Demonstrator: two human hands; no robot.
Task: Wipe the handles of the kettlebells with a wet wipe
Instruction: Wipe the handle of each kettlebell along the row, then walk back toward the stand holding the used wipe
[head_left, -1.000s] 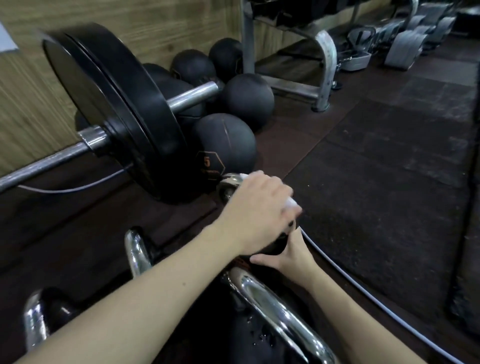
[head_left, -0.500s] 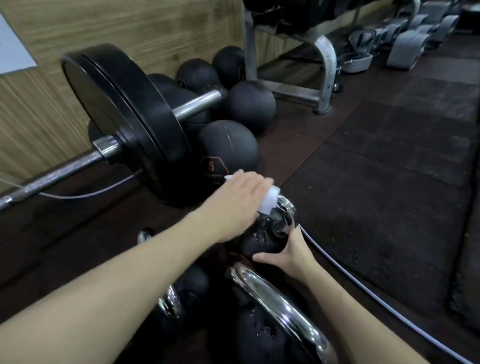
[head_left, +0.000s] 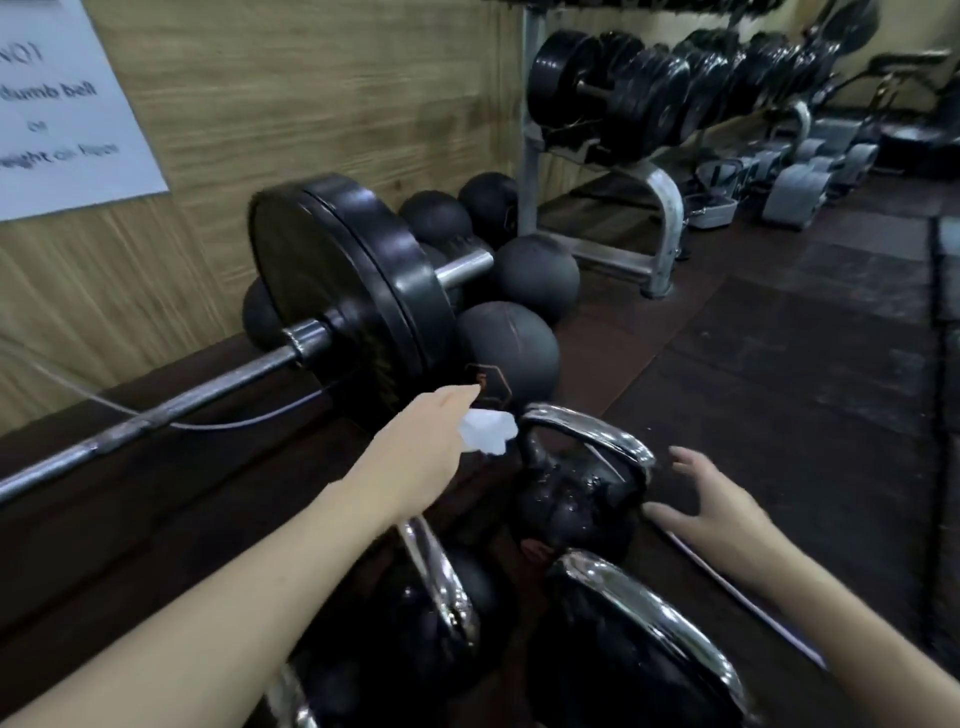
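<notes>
We pinch the wet wipe (head_left: 487, 431) in our left hand (head_left: 423, 451); it bunches out past the fingers (head_left: 457, 402), just beside the chrome handle (head_left: 587, 431) of the far kettlebell (head_left: 574, 506), whether touching we cannot tell. Our right hand (head_left: 714, 506) hovers released, fingers spread, just right of that kettlebell. Two more kettlebells (head_left: 636, 670) stand nearer us, below both hands, on the floor (head_left: 779, 395).
</notes>
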